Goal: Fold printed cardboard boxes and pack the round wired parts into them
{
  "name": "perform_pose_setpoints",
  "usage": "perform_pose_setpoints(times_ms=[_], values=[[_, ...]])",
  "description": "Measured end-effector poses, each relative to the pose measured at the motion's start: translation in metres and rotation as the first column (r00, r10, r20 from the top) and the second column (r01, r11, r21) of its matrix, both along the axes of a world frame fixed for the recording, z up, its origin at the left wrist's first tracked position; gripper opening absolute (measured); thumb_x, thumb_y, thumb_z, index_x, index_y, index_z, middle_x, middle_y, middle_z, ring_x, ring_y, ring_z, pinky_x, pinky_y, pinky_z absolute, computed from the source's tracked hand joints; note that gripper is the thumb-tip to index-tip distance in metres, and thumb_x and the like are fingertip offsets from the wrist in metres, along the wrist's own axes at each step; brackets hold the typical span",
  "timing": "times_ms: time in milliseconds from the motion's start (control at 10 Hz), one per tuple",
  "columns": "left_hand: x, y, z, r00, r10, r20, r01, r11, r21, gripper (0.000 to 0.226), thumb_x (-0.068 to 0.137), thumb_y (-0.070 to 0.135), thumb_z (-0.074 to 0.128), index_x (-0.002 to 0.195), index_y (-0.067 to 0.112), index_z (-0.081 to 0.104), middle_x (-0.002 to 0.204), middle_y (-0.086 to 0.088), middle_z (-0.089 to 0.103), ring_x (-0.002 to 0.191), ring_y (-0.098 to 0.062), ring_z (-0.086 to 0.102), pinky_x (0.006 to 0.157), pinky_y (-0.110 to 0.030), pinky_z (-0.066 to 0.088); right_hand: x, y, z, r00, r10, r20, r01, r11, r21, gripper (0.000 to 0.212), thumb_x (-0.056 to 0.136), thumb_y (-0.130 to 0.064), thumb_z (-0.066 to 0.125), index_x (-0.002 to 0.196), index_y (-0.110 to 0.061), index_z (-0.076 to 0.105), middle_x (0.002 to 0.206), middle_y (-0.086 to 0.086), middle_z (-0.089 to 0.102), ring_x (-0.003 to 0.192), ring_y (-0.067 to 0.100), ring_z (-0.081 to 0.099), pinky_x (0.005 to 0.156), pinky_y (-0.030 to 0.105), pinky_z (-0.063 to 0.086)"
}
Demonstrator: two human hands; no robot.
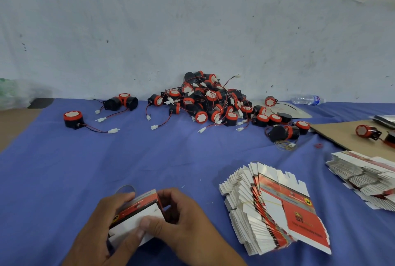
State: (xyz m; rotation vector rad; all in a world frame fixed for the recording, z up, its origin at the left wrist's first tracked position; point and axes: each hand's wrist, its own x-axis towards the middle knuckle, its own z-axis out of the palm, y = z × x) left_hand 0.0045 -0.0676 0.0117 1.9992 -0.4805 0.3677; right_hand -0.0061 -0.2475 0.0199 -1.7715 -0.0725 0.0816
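Left hand [102,229] and right hand [181,223] both grip one half-folded box [136,212], lower centre. Right: two flat-box stacks, fanned stack [277,212] and edge stack [363,171]. Centre: one heap of wired parts [209,101].

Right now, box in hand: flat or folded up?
Folded up: cardboard box shows printed side plus white end flaps, held between left hand and right hand.

A partly folded red-and-white printed cardboard box [136,216] is sitting tilted at lower left of centre, white flap facing up, with the left hand [102,229] and right hand [177,220] gripping it from either side. Just right of it a fanned stack of flat printed box blanks [275,208] is lying, and a second stack [363,171] is lying at the right edge. A heap of black round parts with red caps and red-black wires [209,99] is resting at centre, with loose ones [73,119] lying to its left.
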Motion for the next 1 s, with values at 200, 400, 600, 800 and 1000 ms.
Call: perform_pose_setpoints(times_ms=[200, 400, 600, 800, 1000], values=[[0.000, 0.000, 0.006, 0.999, -0.003, 0.040, 0.001, 0.999, 0.036, 0.047, 0.069, 0.064, 0.063, 0.110, 0.040, 0.060, 0.103, 0.023, 0.066, 0.080, 0.008, 0.064, 0.061, -0.006, 0.047, 0.001, 0.000, -0.001, 1.000, 0.000, 0.002, 0.000, 1.000, 0.001, 0.077, 0.056, -0.077, 0.078, 0.118, -0.035, 0.063, 0.111, -0.003, 0.071, 0.102, 0.021, 0.070, 0.095, 0.043, 0.057], [0.001, 0.000, 0.005, 0.999, 0.001, 0.047, -0.003, 0.999, 0.049, 0.047, 0.069, 0.066, 0.056, 0.110, 0.043, 0.059, 0.102, 0.024, 0.066, 0.081, 0.009, 0.064, 0.062, -0.004, 0.046, 0.002, -0.002, 0.001, 1.000, 0.008, -0.003, -0.008, 1.000, -0.020, 0.079, 0.056, -0.079, 0.077, 0.119, -0.035, 0.062, 0.111, -0.004, 0.071, 0.102, 0.017, 0.070, 0.094, 0.041, 0.057], [0.003, 0.000, 0.005, 0.996, -0.013, 0.085, 0.008, 0.999, 0.052, 0.044, 0.070, 0.065, 0.056, 0.109, 0.044, 0.059, 0.100, 0.024, 0.066, 0.080, 0.010, 0.064, 0.062, -0.003, 0.045, 0.001, -0.001, 0.003, 1.000, 0.007, 0.003, -0.007, 1.000, -0.030, 0.075, 0.060, -0.076, 0.078, 0.120, -0.035, 0.061, 0.112, -0.004, 0.071, 0.102, 0.017, 0.070, 0.094, 0.042, 0.057], [0.013, 0.004, -0.012, 0.985, -0.007, 0.171, 0.016, 0.998, -0.053, 0.071, 0.065, 0.056, 0.070, 0.128, 0.027, 0.055, 0.123, 0.013, 0.059, 0.104, 0.006, 0.061, 0.082, -0.008, 0.048, -0.005, -0.004, 0.017, 0.995, 0.016, 0.103, -0.006, 0.995, -0.098, 0.047, 0.074, -0.045, 0.085, 0.115, -0.037, 0.062, 0.106, -0.007, 0.071, 0.092, 0.010, 0.070, 0.088, 0.032, 0.058], [0.032, -0.002, -0.017, 0.988, -0.101, 0.118, 0.118, 0.982, -0.147, 0.077, 0.069, 0.069, 0.066, 0.122, 0.014, 0.053, 0.114, -0.018, 0.058, 0.103, 0.011, 0.059, 0.078, -0.007, 0.051, -0.050, -0.075, 0.097, 0.783, -0.297, 0.546, 0.529, 0.780, -0.335, 0.045, 0.066, -0.059, 0.073, 0.100, -0.043, 0.050, 0.095, -0.023, 0.065, 0.079, -0.004, 0.065, 0.064, 0.013, 0.049]])
